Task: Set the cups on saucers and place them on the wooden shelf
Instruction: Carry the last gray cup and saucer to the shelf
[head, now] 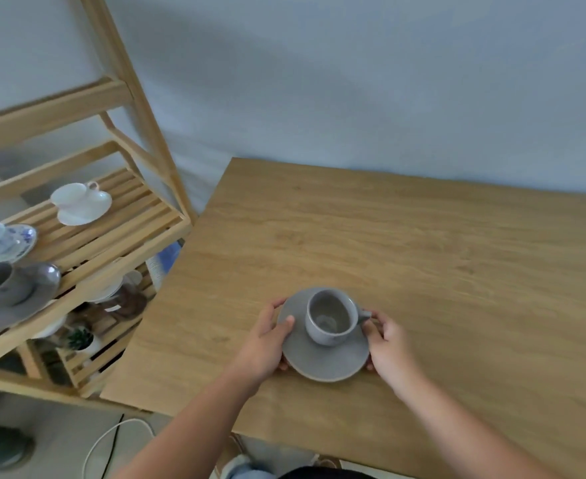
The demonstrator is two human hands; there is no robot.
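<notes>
Both hands, left and right, grip saucer edges; tilting while lifting could slide cup off.

I see the cup standing on its saucer near the worktop's front edge. My left hand grips the saucer at nine o'clock, my right hand at three. The wooden shelf stands at ten o'clock beside the worktop, three cup-and-saucer sets on it.

Wooden table bearing grey saucer, slatted wooden shelf bearing white, blue-patterned and grey saucers
</notes>
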